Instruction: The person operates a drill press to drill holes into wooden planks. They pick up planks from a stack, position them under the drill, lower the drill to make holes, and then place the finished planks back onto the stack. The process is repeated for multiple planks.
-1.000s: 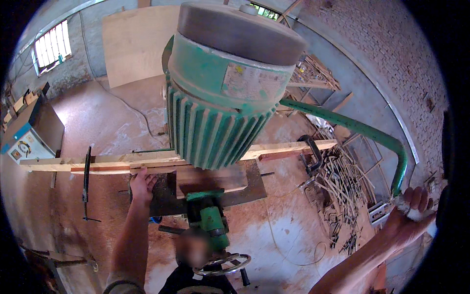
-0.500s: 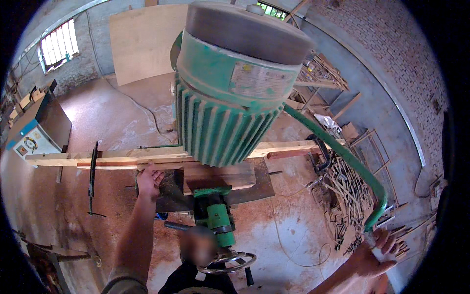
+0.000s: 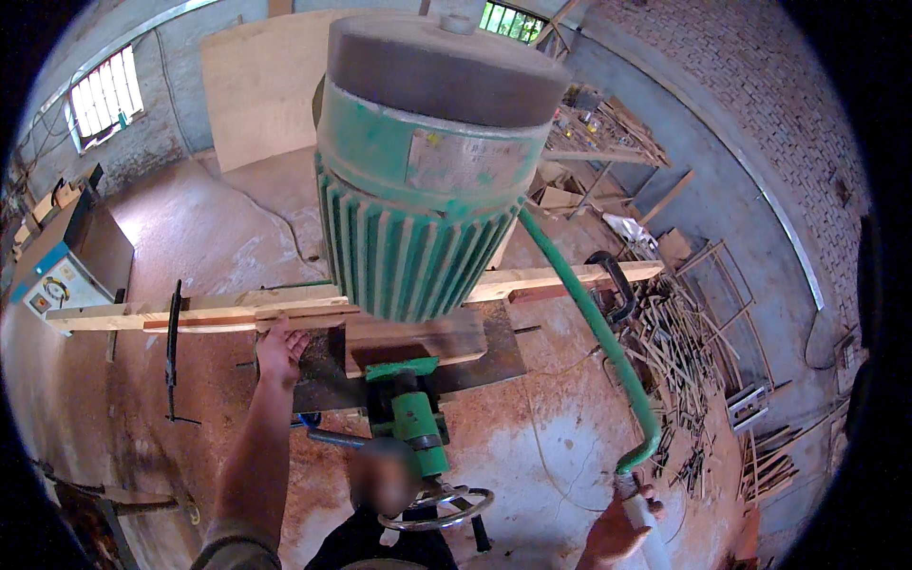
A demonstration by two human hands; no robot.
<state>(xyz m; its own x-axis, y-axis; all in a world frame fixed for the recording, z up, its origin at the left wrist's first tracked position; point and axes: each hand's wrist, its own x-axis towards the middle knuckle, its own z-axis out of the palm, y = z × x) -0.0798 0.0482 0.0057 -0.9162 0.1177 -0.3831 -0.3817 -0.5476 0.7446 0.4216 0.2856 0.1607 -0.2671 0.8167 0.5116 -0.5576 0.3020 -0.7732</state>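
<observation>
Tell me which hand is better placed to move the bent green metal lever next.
Right, probably: the right hand grips the whitish end of the bent green metal lever, while the left hand is well away from it, at the long pale wooden beam.

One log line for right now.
left hand: at wooden strip; right hand: around white lever grip; wooden block: on dark machine table

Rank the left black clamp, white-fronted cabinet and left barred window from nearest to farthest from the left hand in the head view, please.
1. Black clamp: left of the left hand.
2. White-fronted cabinet: farther left.
3. Barred window: upper left, far wall.
</observation>
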